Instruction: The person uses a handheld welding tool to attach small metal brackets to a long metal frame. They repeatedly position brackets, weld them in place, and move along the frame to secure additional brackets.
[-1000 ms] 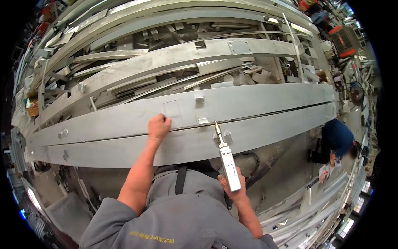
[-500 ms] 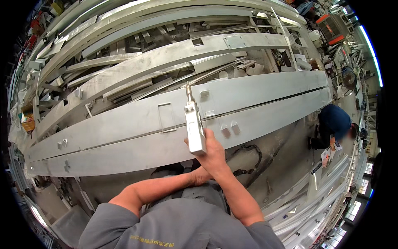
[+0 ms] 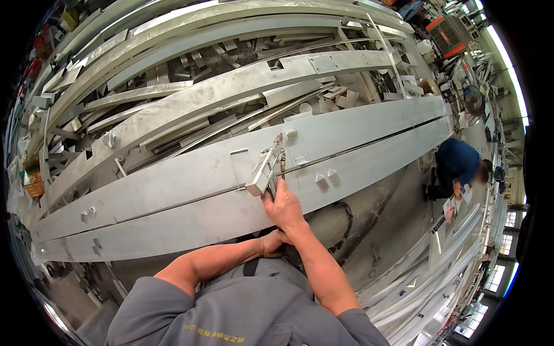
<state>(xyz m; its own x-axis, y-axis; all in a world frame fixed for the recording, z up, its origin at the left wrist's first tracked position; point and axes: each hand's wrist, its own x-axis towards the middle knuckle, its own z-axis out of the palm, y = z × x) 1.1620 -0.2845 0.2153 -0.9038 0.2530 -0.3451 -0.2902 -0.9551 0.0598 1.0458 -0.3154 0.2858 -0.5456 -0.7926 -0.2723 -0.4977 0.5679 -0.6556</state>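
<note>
– Silver, boxy tool (image 3: 262, 173): where is it, taking the near panel (image 3: 190, 216) as the mark?

– Held up over that panel's far edge, partly showing against the far panel (image 3: 369, 127) just beyond.

– And the fingers?

– The right hand (image 3: 283, 207), over the near panel, has its fingers clamped around the tool's grip. The left hand (image 3: 272, 243) is just off the panel's near edge; its fingertips are hidden, so I can't tell whether they're apart or together.

– What else?

– Two small brackets (image 3: 321, 182) on the near panel's right half. A person in blue (image 3: 459, 158) bends near its right end, and metal pieces (image 3: 346, 99) lie well beyond it.
</note>
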